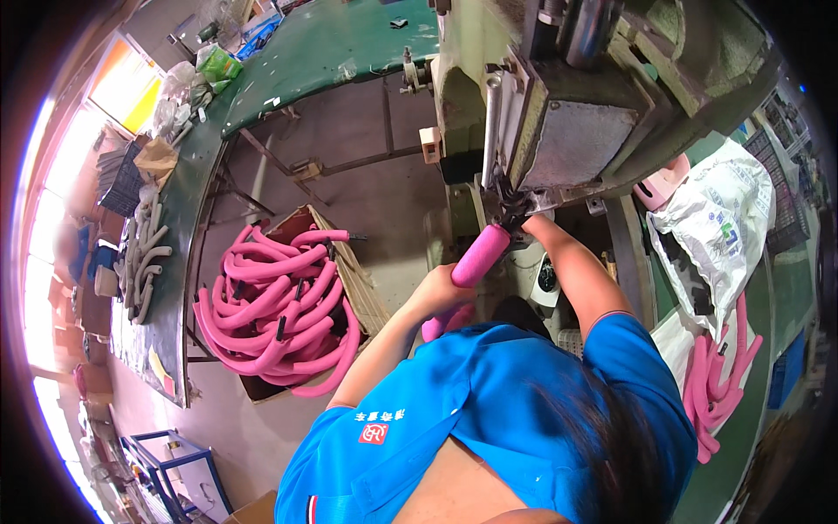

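Note:
My left hand (436,291) is wrapped round a pink foam-covered tube (482,254) in front of my chest. The tube slants up and to the right, and its far end meets the dark tooling (513,203) at the foot of a large green press machine (583,144). My right arm reaches up to that same tooling. Only part of my right hand (534,224) shows beside the tube's end; its fingers are hidden under the machine, so what they touch cannot be made out.
To the left, a cardboard box (365,288) overflows with pink foam tubes (279,306), some with black ends. More pink tubes (717,393) lie at the right by a white woven sack (729,210). Grey tubes (144,262) rest on the green-topped left bench (188,236). A blue-framed cart (179,476) stands lower left.

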The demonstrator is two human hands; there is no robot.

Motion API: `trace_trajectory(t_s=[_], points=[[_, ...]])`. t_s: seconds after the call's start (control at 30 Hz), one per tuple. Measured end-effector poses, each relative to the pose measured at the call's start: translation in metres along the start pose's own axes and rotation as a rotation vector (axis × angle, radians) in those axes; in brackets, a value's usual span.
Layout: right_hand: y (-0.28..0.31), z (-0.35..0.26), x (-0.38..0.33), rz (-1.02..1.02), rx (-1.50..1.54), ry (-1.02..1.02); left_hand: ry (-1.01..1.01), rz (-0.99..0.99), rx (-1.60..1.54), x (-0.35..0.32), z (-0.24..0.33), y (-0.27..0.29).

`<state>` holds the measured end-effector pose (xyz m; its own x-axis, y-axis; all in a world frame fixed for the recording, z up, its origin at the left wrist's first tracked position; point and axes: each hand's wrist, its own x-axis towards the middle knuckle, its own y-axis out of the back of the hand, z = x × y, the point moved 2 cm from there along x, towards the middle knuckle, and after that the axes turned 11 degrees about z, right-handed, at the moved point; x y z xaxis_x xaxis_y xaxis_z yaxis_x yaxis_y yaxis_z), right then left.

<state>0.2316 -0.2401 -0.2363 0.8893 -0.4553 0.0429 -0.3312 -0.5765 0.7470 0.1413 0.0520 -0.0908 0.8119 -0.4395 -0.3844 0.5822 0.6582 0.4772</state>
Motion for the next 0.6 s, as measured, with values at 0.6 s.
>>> trace_trajectory(t_s=[0.6], points=[[0.036, 0.011, -0.028, -0.024, 0.933, -0.549, -0.195, 0.003, -0.110, -0.005, 0.018, 0.014]])
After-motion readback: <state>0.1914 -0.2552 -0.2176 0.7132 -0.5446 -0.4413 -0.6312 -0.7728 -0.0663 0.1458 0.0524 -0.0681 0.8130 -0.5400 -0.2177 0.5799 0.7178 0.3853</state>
